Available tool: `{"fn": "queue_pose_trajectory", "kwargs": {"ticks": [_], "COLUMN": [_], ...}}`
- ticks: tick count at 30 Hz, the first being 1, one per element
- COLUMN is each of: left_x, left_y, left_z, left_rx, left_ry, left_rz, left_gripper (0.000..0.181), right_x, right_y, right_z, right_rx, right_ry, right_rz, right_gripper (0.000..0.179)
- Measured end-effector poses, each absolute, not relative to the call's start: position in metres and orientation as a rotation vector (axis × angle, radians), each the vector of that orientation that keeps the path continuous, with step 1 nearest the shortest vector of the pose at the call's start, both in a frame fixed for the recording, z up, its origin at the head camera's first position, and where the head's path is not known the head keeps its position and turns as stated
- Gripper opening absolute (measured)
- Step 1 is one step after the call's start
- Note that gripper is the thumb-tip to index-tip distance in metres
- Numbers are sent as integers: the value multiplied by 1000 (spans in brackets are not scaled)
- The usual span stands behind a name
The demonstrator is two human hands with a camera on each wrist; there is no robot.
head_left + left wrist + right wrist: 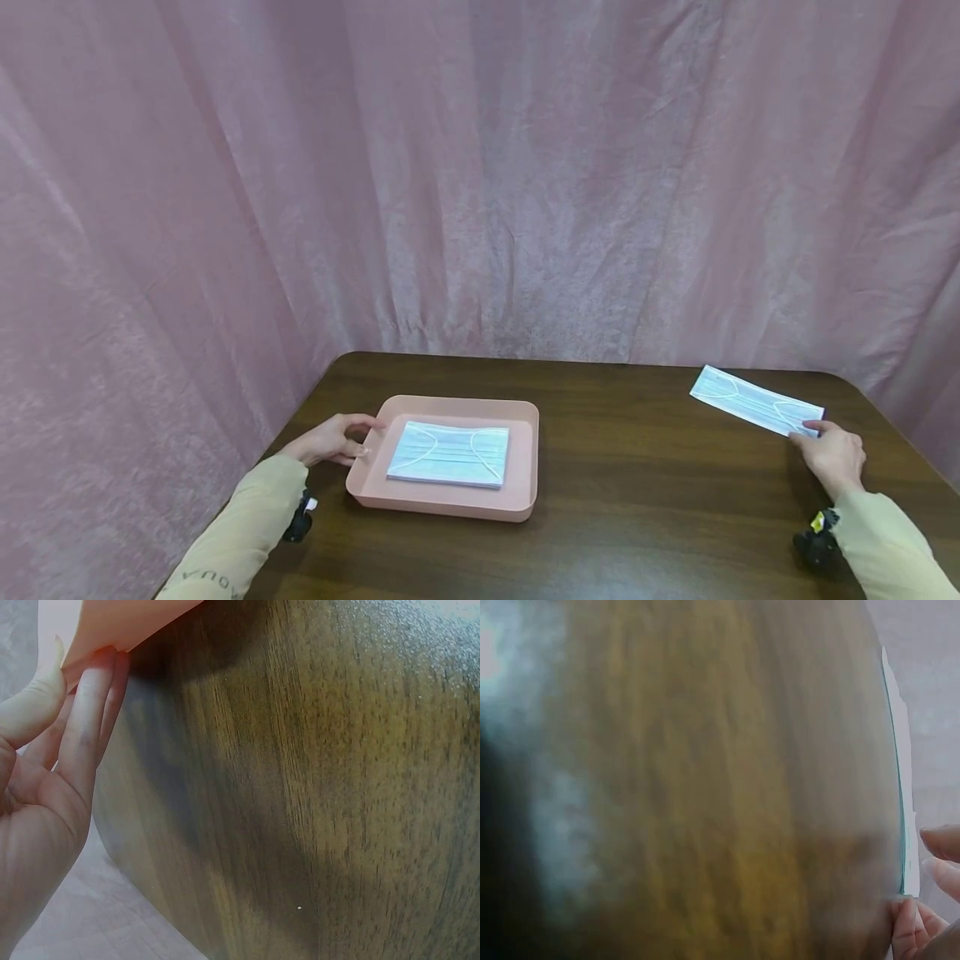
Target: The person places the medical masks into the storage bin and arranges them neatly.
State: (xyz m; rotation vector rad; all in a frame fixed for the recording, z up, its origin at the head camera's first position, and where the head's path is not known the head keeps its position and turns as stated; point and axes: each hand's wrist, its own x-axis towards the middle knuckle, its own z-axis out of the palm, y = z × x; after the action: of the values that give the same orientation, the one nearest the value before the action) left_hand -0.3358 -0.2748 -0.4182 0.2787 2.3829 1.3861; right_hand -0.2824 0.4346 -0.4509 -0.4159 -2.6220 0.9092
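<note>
My left hand [327, 440] grips the left rim of a shallow pink tray [442, 504]. In the left wrist view the thumb lies against the tray's wall while the other fingers reach under it. Inside the tray lies a thin stack of pale blue pleated face masks [454, 454], white ear loops on top. Far to the right, my right hand [834, 457] pinches the near right end of another face mask [753, 402], which slants toward the table's back edge. That mask [902, 787] shows almost edge-on in the right wrist view; whether it touches the table is unclear.
A dark brown wooden table [637, 483] with rounded back corners carries everything. Pink velvety curtains [525, 183] hang close behind it and along the left side. Each wrist wears a small black device.
</note>
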Motion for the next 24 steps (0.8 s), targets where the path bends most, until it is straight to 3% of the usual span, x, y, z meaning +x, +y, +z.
{"fn": "queue_pose_trajectory", "kwargs": {"ticks": [12, 24], "left_x": [-335, -335], "left_y": [-273, -272], "left_z": [-419, -418], "left_rx": [267, 219], "left_ry": [2387, 2413], "left_rz": [1395, 1377], "left_gripper": [48, 48], "right_x": [-287, -288], "right_y": [440, 443], "right_z": [-446, -451], "right_rx": [-557, -513], "right_ry": [-2754, -2737], "right_rz": [941, 927], "right_gripper": [50, 28]}}
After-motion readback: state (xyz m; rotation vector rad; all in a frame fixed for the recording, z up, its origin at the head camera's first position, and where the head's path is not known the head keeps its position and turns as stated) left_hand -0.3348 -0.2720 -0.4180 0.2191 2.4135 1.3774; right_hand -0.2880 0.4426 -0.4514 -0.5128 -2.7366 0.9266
